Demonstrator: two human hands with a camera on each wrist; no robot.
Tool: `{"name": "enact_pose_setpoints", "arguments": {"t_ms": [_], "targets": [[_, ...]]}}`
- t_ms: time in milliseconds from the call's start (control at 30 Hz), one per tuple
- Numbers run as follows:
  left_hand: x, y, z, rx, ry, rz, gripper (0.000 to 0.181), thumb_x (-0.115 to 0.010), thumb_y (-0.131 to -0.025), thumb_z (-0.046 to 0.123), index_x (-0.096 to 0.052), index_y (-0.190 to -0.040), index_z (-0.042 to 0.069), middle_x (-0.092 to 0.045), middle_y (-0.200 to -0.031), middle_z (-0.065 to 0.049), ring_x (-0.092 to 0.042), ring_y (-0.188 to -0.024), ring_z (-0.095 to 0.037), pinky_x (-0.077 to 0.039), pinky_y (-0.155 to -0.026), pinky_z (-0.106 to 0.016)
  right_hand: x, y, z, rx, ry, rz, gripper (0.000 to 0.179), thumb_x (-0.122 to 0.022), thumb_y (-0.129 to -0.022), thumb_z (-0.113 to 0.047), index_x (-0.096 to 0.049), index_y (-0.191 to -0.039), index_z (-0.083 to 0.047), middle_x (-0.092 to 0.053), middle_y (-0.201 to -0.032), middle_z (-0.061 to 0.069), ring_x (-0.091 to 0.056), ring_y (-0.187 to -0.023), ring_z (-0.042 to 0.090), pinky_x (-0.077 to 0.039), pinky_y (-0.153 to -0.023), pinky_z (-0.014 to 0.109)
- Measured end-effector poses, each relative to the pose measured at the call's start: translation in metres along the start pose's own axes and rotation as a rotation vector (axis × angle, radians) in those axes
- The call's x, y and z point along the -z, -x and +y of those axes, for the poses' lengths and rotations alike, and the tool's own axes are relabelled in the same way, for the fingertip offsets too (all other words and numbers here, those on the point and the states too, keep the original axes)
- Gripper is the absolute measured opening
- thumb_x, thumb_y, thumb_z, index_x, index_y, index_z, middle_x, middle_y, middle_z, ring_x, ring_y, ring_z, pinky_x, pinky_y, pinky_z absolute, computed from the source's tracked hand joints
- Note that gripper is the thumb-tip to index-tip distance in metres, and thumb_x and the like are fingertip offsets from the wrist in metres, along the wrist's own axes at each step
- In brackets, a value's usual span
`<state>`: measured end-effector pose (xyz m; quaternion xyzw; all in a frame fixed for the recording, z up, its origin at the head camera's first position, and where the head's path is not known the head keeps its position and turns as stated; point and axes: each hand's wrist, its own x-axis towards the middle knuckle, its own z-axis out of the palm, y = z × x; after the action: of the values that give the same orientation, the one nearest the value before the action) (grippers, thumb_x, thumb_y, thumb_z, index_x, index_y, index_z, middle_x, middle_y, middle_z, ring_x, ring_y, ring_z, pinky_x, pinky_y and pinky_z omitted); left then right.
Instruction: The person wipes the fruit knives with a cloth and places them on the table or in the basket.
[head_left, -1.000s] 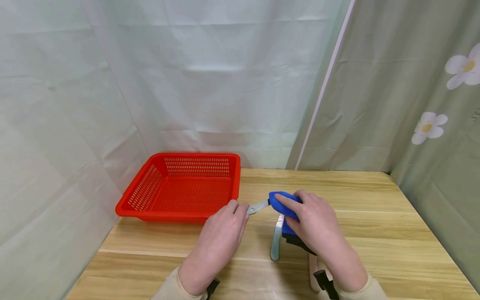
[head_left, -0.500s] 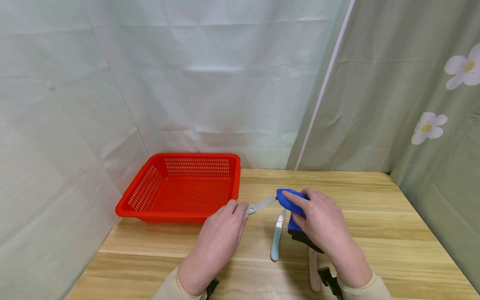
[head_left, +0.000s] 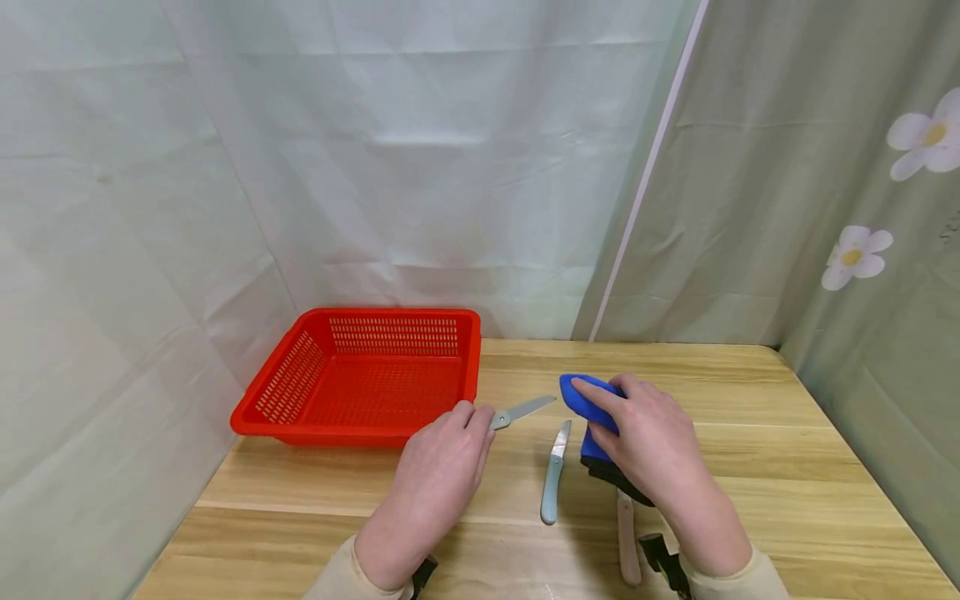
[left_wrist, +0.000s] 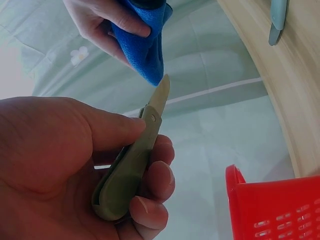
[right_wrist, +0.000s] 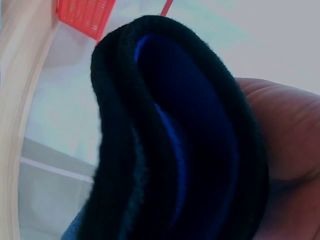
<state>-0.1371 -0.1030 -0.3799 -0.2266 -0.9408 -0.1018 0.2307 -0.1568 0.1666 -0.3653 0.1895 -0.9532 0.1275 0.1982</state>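
My left hand (head_left: 444,454) grips a folding knife (left_wrist: 132,165) by its pale grey-green handle, thumb along the side. Its blade (head_left: 531,407) is out and points right, towards my other hand. In my right hand (head_left: 645,429) is a folded blue cloth (head_left: 590,402) with black edging, pinched between fingers and thumb. The head view shows a small gap between cloth and blade tip. Loops of the black edging fill much of the right wrist view. On the table below lies a light blue folding knife (head_left: 552,483), blade out. A pink-handled knife (head_left: 627,542) is partly hidden under the cloth.
A red plastic basket (head_left: 352,431) with slotted walls stands at the left back of the wooden table (head_left: 787,467). Pale curtains (head_left: 450,167) hang behind and at both sides, the right one printed with white flowers.
My right hand has drawn the cloth to the right along the blade and off its tip, baring the blade. The left hand with the knife has stayed almost still.
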Motion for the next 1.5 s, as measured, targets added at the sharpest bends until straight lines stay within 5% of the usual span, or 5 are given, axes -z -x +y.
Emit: {"name": "enact_pose_setpoints", "arguments": {"t_ms": [600, 1000, 1300, 1500], "targets": [[-0.004, 0.0, -0.003, -0.008, -0.057, 0.033, 0.02, -0.082, -0.097, 0.004, -0.063, -0.09, 0.009, -0.055, -0.073, -0.001, -0.049, -0.059, -0.017, -0.037, -0.053, -0.026, 0.003, 0.001, -0.009, 0.055, -0.028, 0.05, 0.062, -0.095, -0.086, -0.013, -0.076, -0.144, -0.026, -0.07, -0.117, 0.012, -0.069, -0.094, 0.03, -0.058, -0.081, 0.053], [-0.005, 0.0, -0.005, -0.012, -0.077, 0.086, 0.015, -0.082, -0.094, 0.003, -0.068, -0.096, 0.008, -0.06, -0.079, -0.002, -0.054, -0.068, -0.019, -0.038, -0.064, -0.03, 0.005, 0.002, -0.012, 0.067, -0.038, 0.07, 0.061, -0.094, -0.087, -0.012, -0.076, -0.143, -0.027, -0.07, -0.116, 0.011, -0.069, -0.095, 0.029, -0.058, -0.081, 0.051], [-0.004, -0.002, -0.003, 0.074, -0.005, -0.062, 0.025, -0.084, -0.101, 0.026, -0.072, -0.117, 0.011, -0.062, -0.084, 0.002, -0.05, -0.067, -0.013, -0.046, -0.064, -0.027, 0.006, 0.002, -0.013, 0.076, -0.04, 0.075, 0.062, -0.095, -0.086, -0.013, -0.076, -0.143, -0.028, -0.07, -0.115, 0.01, -0.068, -0.095, 0.028, -0.058, -0.082, 0.051], [-0.003, -0.003, -0.004, 0.059, 0.014, -0.052, 0.027, -0.087, -0.099, 0.027, -0.068, -0.11, 0.012, -0.057, -0.078, 0.005, -0.046, -0.062, -0.012, -0.042, -0.06, -0.025, 0.006, 0.003, -0.017, 0.116, -0.033, 0.09, 0.064, -0.097, -0.085, -0.014, -0.076, -0.143, -0.028, -0.071, -0.116, 0.011, -0.07, -0.094, 0.029, -0.059, -0.081, 0.051]]}}
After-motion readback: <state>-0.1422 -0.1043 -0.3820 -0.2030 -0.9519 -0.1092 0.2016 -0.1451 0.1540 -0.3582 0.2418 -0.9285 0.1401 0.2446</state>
